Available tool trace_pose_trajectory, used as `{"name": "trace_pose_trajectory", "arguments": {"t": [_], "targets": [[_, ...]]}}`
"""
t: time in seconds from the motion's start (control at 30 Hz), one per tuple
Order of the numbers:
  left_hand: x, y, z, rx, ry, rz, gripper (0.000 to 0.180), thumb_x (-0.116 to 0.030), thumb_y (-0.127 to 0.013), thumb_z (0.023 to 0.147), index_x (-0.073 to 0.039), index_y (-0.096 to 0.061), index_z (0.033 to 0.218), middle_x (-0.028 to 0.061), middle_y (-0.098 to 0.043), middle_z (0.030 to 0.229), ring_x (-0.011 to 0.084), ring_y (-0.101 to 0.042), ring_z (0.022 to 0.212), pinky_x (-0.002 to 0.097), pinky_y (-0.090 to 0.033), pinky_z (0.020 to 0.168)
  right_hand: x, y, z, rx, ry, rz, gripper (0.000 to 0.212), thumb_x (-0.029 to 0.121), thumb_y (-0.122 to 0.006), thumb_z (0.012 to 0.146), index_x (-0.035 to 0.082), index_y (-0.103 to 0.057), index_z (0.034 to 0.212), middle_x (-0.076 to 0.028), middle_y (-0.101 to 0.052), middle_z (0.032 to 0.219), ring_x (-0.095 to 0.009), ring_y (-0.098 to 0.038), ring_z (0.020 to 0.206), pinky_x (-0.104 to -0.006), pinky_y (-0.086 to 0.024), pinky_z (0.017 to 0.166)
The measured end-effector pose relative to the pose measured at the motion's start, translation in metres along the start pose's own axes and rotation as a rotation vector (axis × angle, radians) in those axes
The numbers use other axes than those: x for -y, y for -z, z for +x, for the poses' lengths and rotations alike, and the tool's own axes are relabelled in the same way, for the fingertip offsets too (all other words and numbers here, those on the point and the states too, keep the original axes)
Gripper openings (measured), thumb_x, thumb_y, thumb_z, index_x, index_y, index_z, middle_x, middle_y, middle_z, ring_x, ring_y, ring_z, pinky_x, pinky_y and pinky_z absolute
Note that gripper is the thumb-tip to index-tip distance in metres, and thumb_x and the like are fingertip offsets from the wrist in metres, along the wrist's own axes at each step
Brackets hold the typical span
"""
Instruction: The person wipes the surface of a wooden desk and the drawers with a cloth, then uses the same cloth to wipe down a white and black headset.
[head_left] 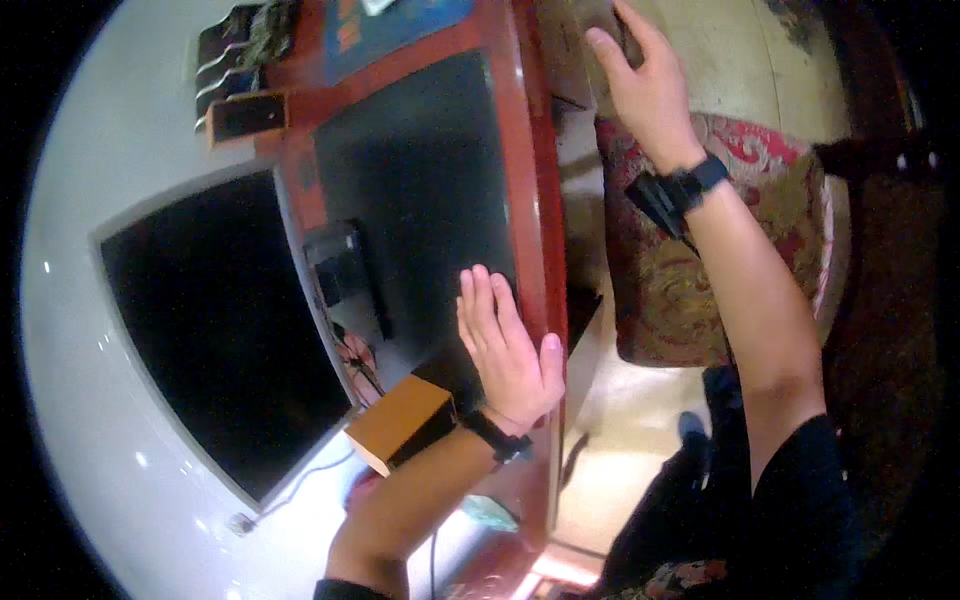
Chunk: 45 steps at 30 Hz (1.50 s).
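My left hand (pixel 510 360) lies over the black surface (pixel 420 160) of a red-brown desk (pixel 535 200), near its edge. Its fingers are stretched out straight with the thumb apart, and it holds nothing. Beyond the desk's edge, at the top, my right hand (pixel 650 90) curves its thumb and forefinger around something dark brown that I cannot make out. The picture's upper edge cuts off part of those fingers. Dark bands circle both wrists; a black box-shaped device (pixel 665 198) sits at the right one.
Left of the desk stands a large dark screen (pixel 220 330). Wooden box speakers, one near (pixel 400 415) and one far (pixel 247 117), flank it. Below my right forearm is a red-and-gold patterned seat cushion (pixel 680 300). A cable (pixel 310 470) trails beneath the screen.
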<state>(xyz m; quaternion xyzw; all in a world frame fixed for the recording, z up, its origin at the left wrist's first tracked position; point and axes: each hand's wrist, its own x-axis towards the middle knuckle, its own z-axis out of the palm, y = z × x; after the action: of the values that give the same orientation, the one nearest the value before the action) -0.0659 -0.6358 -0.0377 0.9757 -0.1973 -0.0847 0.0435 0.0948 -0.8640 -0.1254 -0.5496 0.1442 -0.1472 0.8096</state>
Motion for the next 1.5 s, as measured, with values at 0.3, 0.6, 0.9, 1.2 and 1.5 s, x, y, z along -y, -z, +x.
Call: {"name": "trace_pose_trajectory", "arguments": {"t": [0.3,0.6,0.9,1.2,1.5], "targets": [[-0.002,0.006,0.004,-0.014,0.05,-0.06,0.075,-0.021,-0.057,0.081,0.01,-0.029,0.143,0.029,-0.024,0.151,0.0446,-0.018,0.144,0.0564,-0.014,0.117,0.041,-0.07,0.046,0.623,0.872,-1.037,0.042,0.022,-0.069,0.081,0.012,-0.062,0.121,-0.011,-0.061,0.119,-0.036,-0.039,0.135,-0.0515,-0.032,0.111],[0.0,0.005,0.0,-0.151,0.046,-0.131,0.071,-0.025,-0.057,0.085,0.01,-0.032,0.142,0.0278,-0.029,0.15,0.0431,-0.024,0.142,0.0546,-0.017,0.116,0.017,-0.077,0.009,0.652,0.977,-1.197,0.042,0.017,-0.055,0.092,0.005,-0.054,0.133,-0.014,-0.052,0.14,-0.033,-0.042,0.134,-0.0467,-0.032,0.113],[0.002,0.007,0.002,-0.379,0.025,-0.413,0.082,-0.033,-0.06,0.09,0.007,-0.018,0.147,0.0285,-0.026,0.15,0.0442,-0.026,0.139,0.0516,-0.021,0.116,0.043,-0.077,-0.093,0.779,0.839,-1.117,0.042,0.015,-0.058,0.089,0.006,-0.056,0.13,-0.015,-0.054,0.136,-0.035,-0.045,0.132,-0.0469,-0.035,0.111],[-0.044,0.013,-0.091,-0.337,0.134,-0.505,0.066,-0.029,-0.051,0.093,0.007,-0.03,0.145,0.029,-0.024,0.152,0.0454,-0.019,0.144,0.0546,-0.019,0.116,0.005,-0.042,-0.256,0.865,0.455,-0.814,0.054,0.031,-0.052,0.094,0.012,-0.045,0.144,-0.011,-0.038,0.152,-0.03,-0.028,0.145,-0.0466,-0.023,0.118],[-0.045,-0.016,-0.27,-0.324,0.248,-0.621,0.068,-0.019,-0.054,0.092,0.001,-0.023,0.15,0.0357,-0.015,0.152,0.0553,-0.017,0.14,0.0539,-0.021,0.116,0.016,-0.04,-0.416,1.206,0.397,-0.967,0.06,0.035,-0.052,0.094,0.013,-0.04,0.148,-0.009,-0.038,0.153,-0.027,-0.025,0.146,-0.0451,-0.023,0.118]]}}
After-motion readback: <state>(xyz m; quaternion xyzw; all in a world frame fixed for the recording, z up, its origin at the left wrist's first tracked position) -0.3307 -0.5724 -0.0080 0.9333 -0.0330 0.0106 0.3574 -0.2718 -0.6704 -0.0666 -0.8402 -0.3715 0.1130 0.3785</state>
